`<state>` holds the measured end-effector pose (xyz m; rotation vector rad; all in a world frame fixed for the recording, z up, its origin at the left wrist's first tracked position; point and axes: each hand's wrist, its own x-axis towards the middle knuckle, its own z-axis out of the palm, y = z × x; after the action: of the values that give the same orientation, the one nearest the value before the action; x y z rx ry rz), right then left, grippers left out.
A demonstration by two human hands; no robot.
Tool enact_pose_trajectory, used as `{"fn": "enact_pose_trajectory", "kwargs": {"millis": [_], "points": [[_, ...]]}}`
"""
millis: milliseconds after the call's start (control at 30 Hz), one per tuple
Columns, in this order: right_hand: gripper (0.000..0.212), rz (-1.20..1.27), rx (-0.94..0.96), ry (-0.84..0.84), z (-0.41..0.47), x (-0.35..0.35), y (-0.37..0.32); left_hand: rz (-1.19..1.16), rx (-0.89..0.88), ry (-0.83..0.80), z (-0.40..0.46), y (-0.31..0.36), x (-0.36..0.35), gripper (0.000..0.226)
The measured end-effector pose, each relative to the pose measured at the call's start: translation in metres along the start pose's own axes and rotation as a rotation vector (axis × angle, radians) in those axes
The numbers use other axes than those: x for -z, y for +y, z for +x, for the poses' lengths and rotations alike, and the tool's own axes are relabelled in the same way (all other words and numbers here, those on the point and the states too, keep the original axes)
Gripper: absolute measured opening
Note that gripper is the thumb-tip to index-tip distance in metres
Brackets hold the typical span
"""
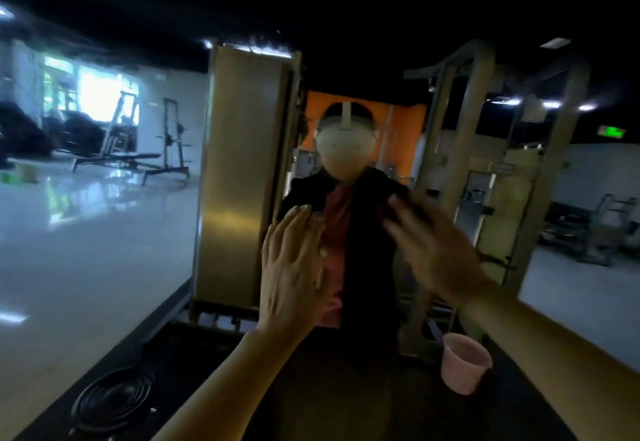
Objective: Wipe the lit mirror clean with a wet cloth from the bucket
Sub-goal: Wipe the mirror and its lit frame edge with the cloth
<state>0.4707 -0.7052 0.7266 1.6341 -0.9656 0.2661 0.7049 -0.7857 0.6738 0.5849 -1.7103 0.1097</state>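
Facing the mirror (242, 170), the left hand (291, 267) lies flat, fingers straight and together. The right hand (433, 246), blurred, spreads open nearer the pink bucket (464, 364), low at right; no cloth visible.

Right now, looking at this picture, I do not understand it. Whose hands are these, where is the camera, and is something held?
There is one picture, from a camera worn on a person's head, facing a mirror. The figure in the middle is that person's own reflection. The left hand and the right hand are raised toward the glass with straight fingers; the right one is blurred. I can see no cloth in either hand. Low on the right stands a pink bucket. Gym machines fill the room around.
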Motion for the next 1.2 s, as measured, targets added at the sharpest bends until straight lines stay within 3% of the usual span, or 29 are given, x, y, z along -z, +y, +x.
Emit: {"fn": "enact_pose_trajectory", "kwargs": {"millis": [67, 100, 167, 233, 300, 367, 533, 633, 767, 800, 967, 1100, 1200], "points": [[0.048, -0.022, -0.413, 0.102, 0.024, 0.026, 0.044, -0.046, -0.047, -0.044, 0.004, 0.020, -0.012, 0.069], [0.045, -0.017, -0.510, 0.072, 0.024, 0.031, 0.056, -0.038, -0.061, -0.070, 0.006, 0.035, -0.020, 0.075], [0.041, 0.027, -0.351, 0.009, -0.013, 0.015, 0.029, -0.039, -0.060, -0.097, 0.004, 0.054, -0.030, 0.083], [0.044, 0.013, -0.041, -0.113, -0.078, 0.001, -0.013, -0.033, -0.074, -0.113, 0.000, 0.068, -0.038, 0.082], [0.052, 0.017, 0.193, -0.252, -0.132, 0.005, -0.013, -0.009, -0.099, -0.128, -0.004, 0.078, -0.043, 0.080], [0.058, -0.024, 0.247, -0.295, -0.144, 0.021, 0.020, 0.004, -0.105, -0.119, -0.003, 0.087, -0.047, 0.079], [0.054, -0.134, -0.082, -0.026, -0.063, 0.062, 0.163, 0.057, -0.107, -0.071, 0.014, 0.133, -0.078, 0.079], [0.046, -0.083, -0.311, 0.177, -0.008, 0.073, 0.161, 0.065, -0.056, -0.026, 0.027, 0.167, -0.098, 0.069], [0.048, -0.061, -0.145, 0.104, -0.012, 0.064, 0.150, 0.123, -0.015, 0.049, 0.051, 0.194, -0.117, 0.075], [0.048, -0.069, -0.181, 0.117, -0.022, 0.071, 0.168, 0.133, -0.011, 0.059, 0.057, 0.201, -0.120, 0.077], [0.050, -0.011, -0.844, 0.240, -0.128, 0.104, 0.230, 0.159, -0.039, 0.004, 0.075, 0.231, -0.130, 0.084], [0.052, 0.011, -0.981, 0.319, -0.124, 0.101, 0.229, 0.209, -0.074, 0.000, 0.085, 0.226, -0.120, 0.086], [0.053, 0.016, -0.882, 0.318, -0.066, 0.092, 0.210, 0.240, -0.032, 0.043, 0.092, 0.204, -0.098, 0.084]]}}
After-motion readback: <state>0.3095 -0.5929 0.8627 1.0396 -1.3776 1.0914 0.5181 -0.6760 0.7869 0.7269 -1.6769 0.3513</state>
